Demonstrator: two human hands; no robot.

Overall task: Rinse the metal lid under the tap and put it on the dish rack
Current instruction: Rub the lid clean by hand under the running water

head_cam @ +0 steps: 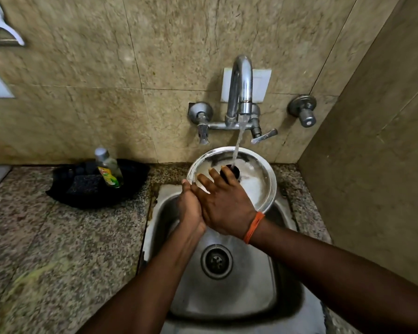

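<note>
Metal lid (pixel 253 182) sits tilted over the sink (pixel 227 297), under the tap (pixel 241 88). Left hand (pixel 190 208) pinches its rim; right hand (pixel 225 203) rubs inside, fingers spread. I'd turn it slowly so the stream (pixel 237 148) reaches everywhere.

We see the metal lid (pixel 241 175) tilted over the sink (pixel 227 285) under the tap (pixel 240 92), water striking its dark knob, our left hand (pixel 190 208) gripping its left rim while our right hand (pixel 225 203) spreads across its face.
</note>
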